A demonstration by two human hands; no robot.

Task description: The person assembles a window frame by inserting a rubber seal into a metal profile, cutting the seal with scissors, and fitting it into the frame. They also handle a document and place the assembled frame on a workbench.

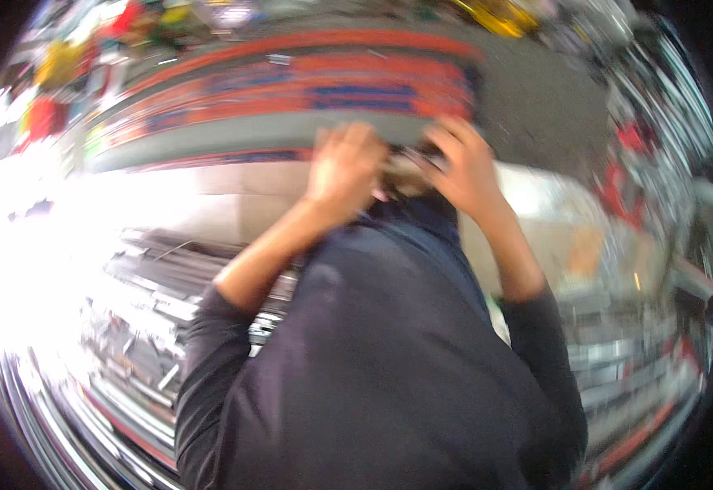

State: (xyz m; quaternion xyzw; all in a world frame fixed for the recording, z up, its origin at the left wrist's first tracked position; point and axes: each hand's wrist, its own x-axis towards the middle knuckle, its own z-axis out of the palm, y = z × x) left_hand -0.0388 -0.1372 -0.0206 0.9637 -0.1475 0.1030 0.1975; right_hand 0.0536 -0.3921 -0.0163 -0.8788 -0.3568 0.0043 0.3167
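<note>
Here, a blurred dark item [405,153] lies between both curled hands [345,169] [467,170], grip unclear.

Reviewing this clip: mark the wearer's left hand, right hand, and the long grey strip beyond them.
Left hand [344,170]: head view, back of the hand, blurred.
Right hand [466,170]: head view, back of the hand.
Grey strip [209,135]: head view, bare surface left of the hands.

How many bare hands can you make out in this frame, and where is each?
2: the left hand just left of upper centre, and the right hand a little to its right. Others could be lost in the blur.
</note>
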